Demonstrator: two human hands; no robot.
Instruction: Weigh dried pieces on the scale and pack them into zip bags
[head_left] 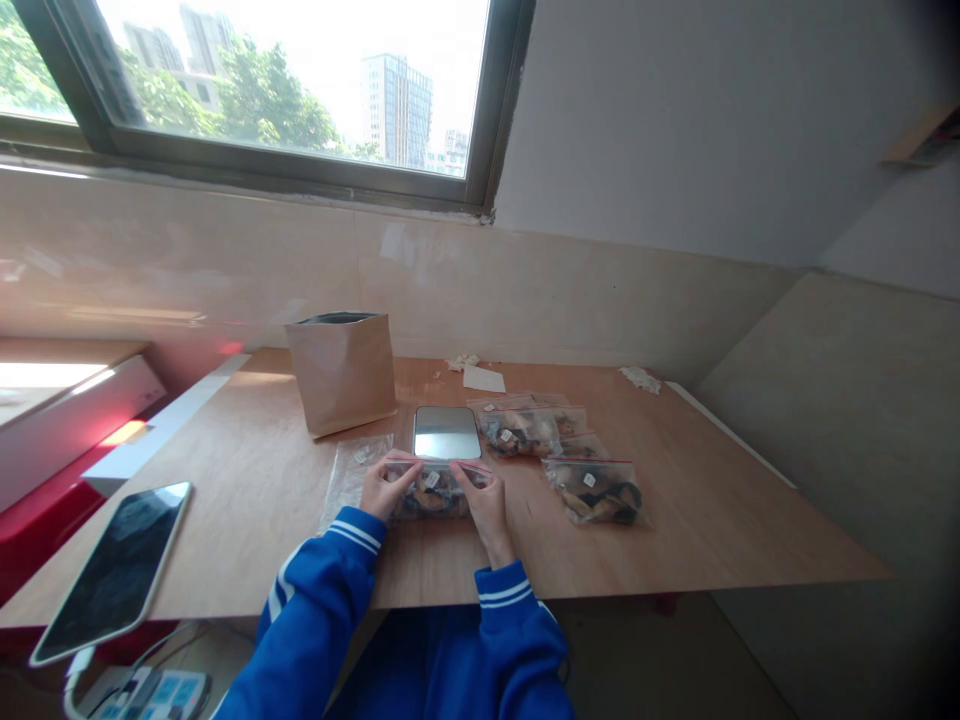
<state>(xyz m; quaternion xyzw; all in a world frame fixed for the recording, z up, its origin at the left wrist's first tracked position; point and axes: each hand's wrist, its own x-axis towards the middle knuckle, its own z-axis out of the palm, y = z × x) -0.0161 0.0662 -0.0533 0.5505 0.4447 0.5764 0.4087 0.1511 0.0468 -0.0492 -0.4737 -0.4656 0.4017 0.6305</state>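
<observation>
A clear zip bag (433,497) with brown and dark dried pieces inside lies at the table's front middle. My left hand (386,487) pinches its red-edged top strip near the left end. Toward the right end of the same strip, my right hand (486,500) grips with thumb and fingers. Just behind the bag sits a flat, shiny, square scale-like plate (447,433). Flat clear bags (352,475) lie beside my left hand. To the right are a similar filled zip bag (598,495) and a pile of filled zip bags (521,432).
An upright brown paper pouch (345,375) stands at the back left, its top open. A tablet (116,565) with a cable plugged in overhangs the left front edge. White paper scraps (484,379) lie by the wall. A power strip (161,692) is below.
</observation>
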